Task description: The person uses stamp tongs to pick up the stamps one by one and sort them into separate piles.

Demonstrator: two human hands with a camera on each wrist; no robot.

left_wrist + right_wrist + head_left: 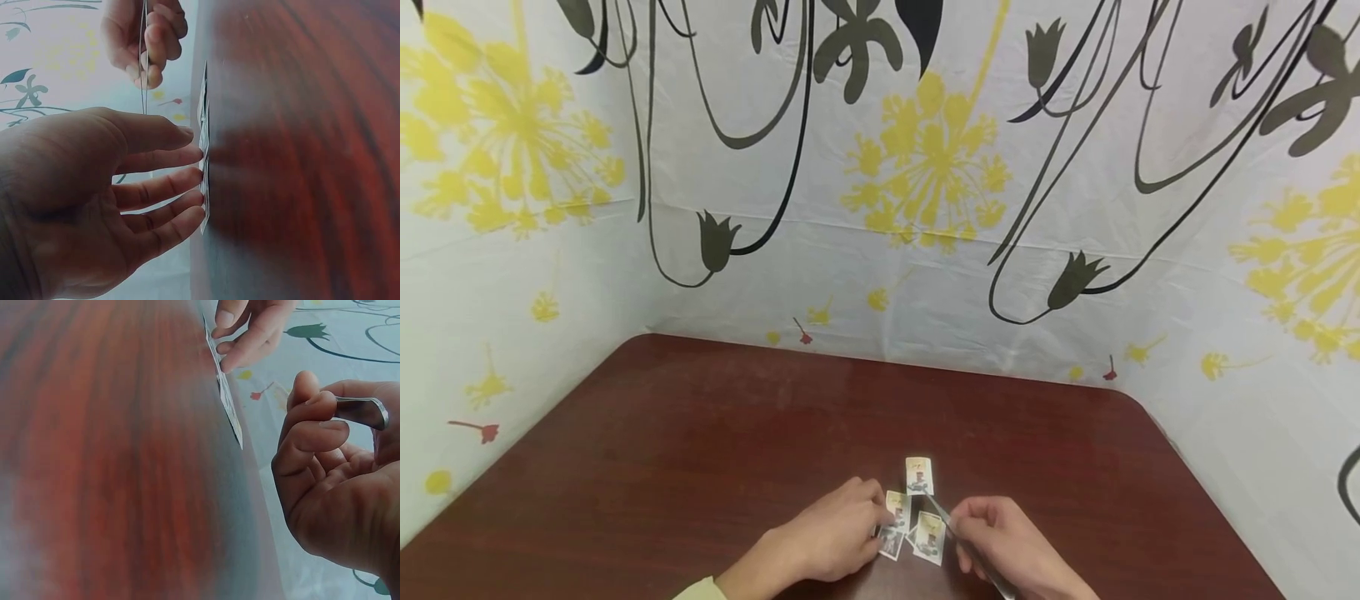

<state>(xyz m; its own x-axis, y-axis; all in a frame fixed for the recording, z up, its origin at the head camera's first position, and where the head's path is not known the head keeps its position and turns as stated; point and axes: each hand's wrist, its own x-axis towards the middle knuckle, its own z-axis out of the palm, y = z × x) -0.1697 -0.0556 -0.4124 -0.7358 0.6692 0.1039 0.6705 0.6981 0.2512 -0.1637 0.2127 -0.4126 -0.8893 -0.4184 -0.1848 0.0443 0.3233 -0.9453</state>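
Tweezers [942, 512] in pinching right grip [1009, 536], left grip [841, 529] spread on small papers [930, 538], print unreadable.

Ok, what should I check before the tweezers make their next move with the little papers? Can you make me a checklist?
1. Are the tweezers held in the right hand? Ok.
2. Are the tips by the farthest paper? Ok, at its near edge in the head view.
3. Are the tips pinching it? Cannot tell; too small to see.
4. Is it free of fingers? Ok, none lie on it.
5. Is the left hand touching the papers on the left? Ok, with its fingertips.
6. Does the paper on the right lie by itself? Not ok; it partly covers another paper.
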